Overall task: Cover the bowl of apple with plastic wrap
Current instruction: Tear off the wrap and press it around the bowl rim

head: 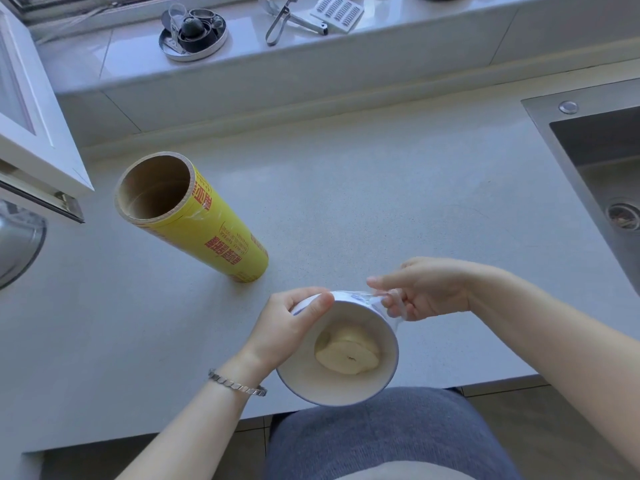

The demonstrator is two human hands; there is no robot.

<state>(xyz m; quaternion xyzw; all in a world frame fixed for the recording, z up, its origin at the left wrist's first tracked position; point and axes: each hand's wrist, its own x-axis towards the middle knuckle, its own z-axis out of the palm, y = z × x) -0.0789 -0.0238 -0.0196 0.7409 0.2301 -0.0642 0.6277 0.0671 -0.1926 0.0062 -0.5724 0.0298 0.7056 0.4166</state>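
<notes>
One bowl [346,317], apple [348,355] inside: your left hand [287,327] grips rim, right hand [429,289] pinches plastic wrap [398,311]; one roll [207,230] far left.

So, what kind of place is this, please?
Most likely a home kitchen: a steel sink set in the countertop, a roll of plastic wrap, and a grater on the ledge.

The only print is on the yellow roll [207,233], which stands upright toward the counter's [381,202] left edge. Large red Chinese characters run lengthwise down its wrapper in bands, and a boxed panel of small red print sits among them. At this angle none of it reads with certainty. Blue marks on the bowl's [346,317] outer wall are too small to tell whether they are text.
</notes>
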